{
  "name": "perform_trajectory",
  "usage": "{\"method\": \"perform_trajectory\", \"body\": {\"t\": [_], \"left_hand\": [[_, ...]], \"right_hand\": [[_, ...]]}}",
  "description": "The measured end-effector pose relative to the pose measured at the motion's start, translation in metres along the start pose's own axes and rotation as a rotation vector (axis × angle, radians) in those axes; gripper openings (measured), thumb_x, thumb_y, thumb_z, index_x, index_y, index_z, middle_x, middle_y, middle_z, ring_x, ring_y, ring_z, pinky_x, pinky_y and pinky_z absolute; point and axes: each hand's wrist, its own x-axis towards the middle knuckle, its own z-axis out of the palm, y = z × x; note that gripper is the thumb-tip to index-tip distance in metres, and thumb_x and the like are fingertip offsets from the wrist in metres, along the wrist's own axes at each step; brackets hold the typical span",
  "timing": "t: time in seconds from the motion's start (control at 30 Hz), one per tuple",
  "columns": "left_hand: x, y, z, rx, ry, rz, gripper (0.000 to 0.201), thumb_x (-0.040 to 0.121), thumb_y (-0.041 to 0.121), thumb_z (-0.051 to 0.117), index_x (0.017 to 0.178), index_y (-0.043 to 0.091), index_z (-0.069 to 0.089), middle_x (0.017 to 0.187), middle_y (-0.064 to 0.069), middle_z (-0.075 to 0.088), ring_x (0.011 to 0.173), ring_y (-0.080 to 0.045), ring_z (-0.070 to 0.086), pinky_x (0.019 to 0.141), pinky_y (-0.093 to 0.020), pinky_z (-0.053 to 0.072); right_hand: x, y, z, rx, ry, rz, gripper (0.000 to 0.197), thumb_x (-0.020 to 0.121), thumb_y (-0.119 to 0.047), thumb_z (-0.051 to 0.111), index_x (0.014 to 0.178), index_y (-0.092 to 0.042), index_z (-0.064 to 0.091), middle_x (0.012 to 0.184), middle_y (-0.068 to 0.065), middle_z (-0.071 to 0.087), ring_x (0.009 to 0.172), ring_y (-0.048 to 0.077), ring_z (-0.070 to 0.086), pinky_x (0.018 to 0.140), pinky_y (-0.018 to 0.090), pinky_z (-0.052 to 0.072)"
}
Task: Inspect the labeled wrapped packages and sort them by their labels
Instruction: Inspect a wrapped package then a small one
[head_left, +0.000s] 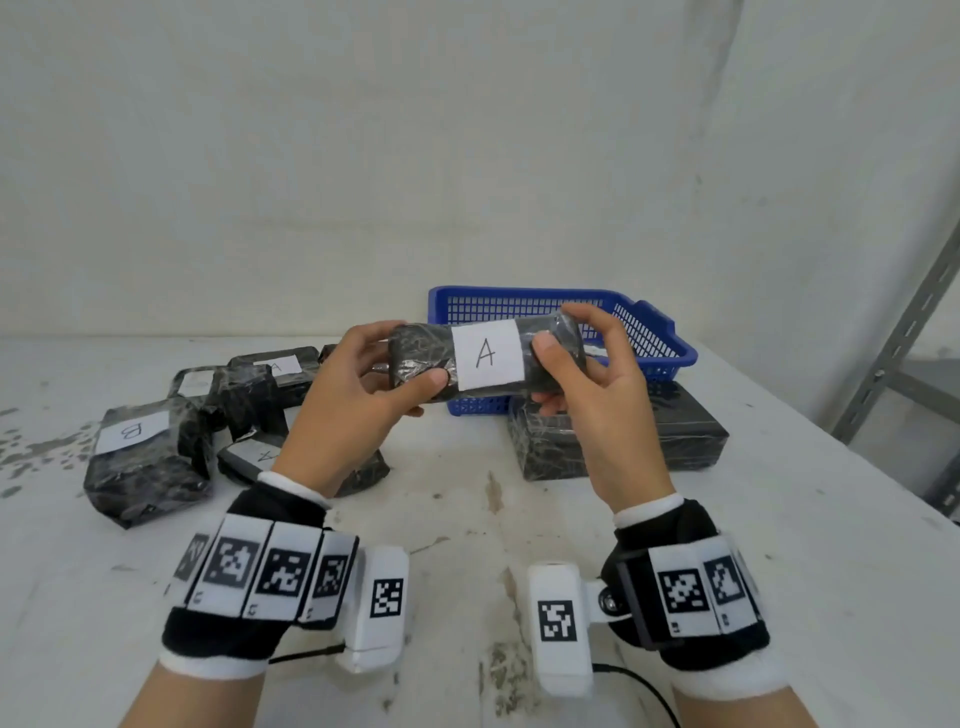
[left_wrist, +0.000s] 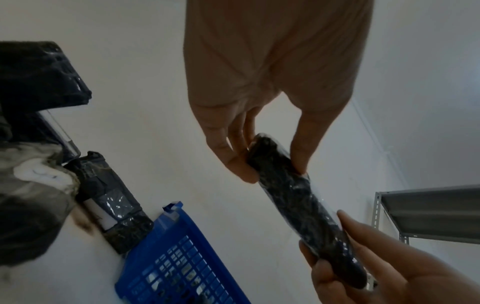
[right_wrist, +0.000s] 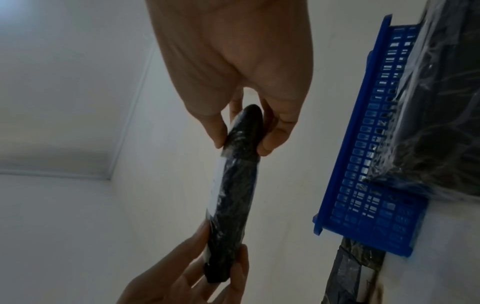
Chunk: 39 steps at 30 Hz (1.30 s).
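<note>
A long black wrapped package (head_left: 415, 358) with a white label reading "A" is held up level over the table, in front of the blue basket (head_left: 655, 332). My left hand (head_left: 415, 358) pinches its left end between thumb and fingers. My right hand (head_left: 556, 364) pinches its right end the same way. The left wrist view shows the package (left_wrist: 298, 205) edge-on, my left hand (left_wrist: 272, 166) on one end. The right wrist view shows the package (right_wrist: 233, 195) pinched by my right hand (right_wrist: 242, 139). Several more wrapped packages lie at the left, one labelled "B" (head_left: 140, 457).
The white table (head_left: 467, 519) is stained. A large wrapped block (head_left: 685, 431) lies in front of the basket's right side. A grey metal shelf (head_left: 904, 343) stands at the far right. A package labelled "A" (head_left: 280, 369) lies at the back of the left pile.
</note>
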Motion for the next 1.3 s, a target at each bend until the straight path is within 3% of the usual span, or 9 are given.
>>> {"method": "perform_trajectory", "body": {"t": [0.2,0.33,0.4,0.5,0.67,0.87,1.0,1.13,1.3], "left_hand": [[0.012,-0.008,0.010,-0.046,0.222,-0.109,0.042,0.088,0.023,0.069,0.123,0.007,0.052,0.111,-0.004,0.064,0.096,-0.015,0.066,0.065,-0.007,0.049],[0.020,-0.023,0.022,0.035,0.170,-0.245,0.032,0.092,0.022,0.065,0.119,0.010,0.054,0.118,-0.010,0.064,0.104,-0.024,0.064,0.093,-0.038,0.052],[0.020,-0.029,0.028,0.011,0.053,-0.361,0.033,0.092,0.015,0.064,0.122,0.010,0.052,0.116,-0.010,0.063,0.099,-0.026,0.065,0.087,-0.044,0.056],[0.016,-0.036,0.039,0.037,-0.157,-0.478,0.031,0.090,0.004,0.064,0.119,0.007,0.053,0.114,-0.012,0.064,0.095,-0.028,0.066,0.074,-0.042,0.058],[0.016,-0.047,0.049,0.150,-0.278,-0.520,0.046,0.083,0.010,0.073,0.123,-0.002,0.054,0.112,-0.019,0.068,0.104,-0.033,0.066,0.095,-0.046,0.053],[0.020,-0.052,0.057,0.199,-0.287,-0.518,0.054,0.085,0.011,0.073,0.132,0.007,0.046,0.122,-0.016,0.063,0.106,-0.034,0.065,0.092,-0.051,0.053],[0.021,-0.058,0.058,0.235,-0.264,-0.498,0.037,0.087,0.013,0.071,0.119,0.006,0.054,0.122,-0.017,0.062,0.108,-0.035,0.064,0.093,-0.050,0.053],[0.021,-0.060,0.058,0.228,-0.273,-0.512,0.048,0.089,0.013,0.068,0.133,0.003,0.050,0.132,-0.014,0.057,0.112,-0.032,0.061,0.096,-0.047,0.052],[0.018,-0.055,0.058,0.316,-0.297,-0.500,0.049,0.096,0.016,0.059,0.141,0.007,0.043,0.139,-0.009,0.052,0.116,-0.024,0.054,0.098,-0.036,0.048]], "right_hand": [[-0.004,-0.011,-0.013,-0.021,-0.214,0.255,0.038,0.090,0.000,0.066,0.120,-0.018,0.050,0.101,0.011,0.071,0.079,0.027,0.075,0.070,0.040,0.063],[-0.016,0.002,-0.010,-0.233,-0.282,0.323,0.031,0.088,-0.005,0.073,0.113,-0.017,0.060,0.087,0.007,0.071,0.068,0.015,0.070,0.073,0.036,0.061],[-0.020,0.015,-0.007,-0.233,-0.250,0.381,0.023,0.088,-0.005,0.073,0.106,-0.014,0.060,0.089,0.008,0.071,0.061,0.013,0.069,0.071,0.032,0.061],[-0.021,0.035,-0.005,-0.208,-0.198,0.456,0.019,0.090,-0.002,0.071,0.100,-0.010,0.057,0.106,0.017,0.066,0.064,0.017,0.071,0.080,0.039,0.062],[-0.020,0.050,-0.007,-0.201,-0.133,0.499,0.017,0.091,-0.003,0.070,0.094,-0.007,0.054,0.096,0.008,0.061,0.071,0.020,0.068,0.085,0.043,0.061],[-0.017,0.052,-0.008,-0.349,-0.122,0.518,0.018,0.091,-0.010,0.072,0.091,-0.011,0.055,0.088,0.009,0.063,0.055,0.016,0.062,0.051,0.024,0.053],[-0.013,0.054,-0.009,-0.381,-0.102,0.506,0.017,0.091,-0.010,0.073,0.102,-0.010,0.060,0.097,0.014,0.068,0.067,0.021,0.064,0.063,0.028,0.054],[-0.016,0.053,-0.012,-0.330,-0.095,0.509,0.026,0.090,-0.003,0.072,0.114,0.001,0.064,0.099,0.015,0.067,0.083,0.028,0.068,0.081,0.035,0.060],[-0.020,0.044,-0.014,-0.399,-0.157,0.532,0.033,0.092,-0.008,0.070,0.123,0.002,0.062,0.105,0.015,0.067,0.080,0.027,0.067,0.079,0.034,0.060]]}}
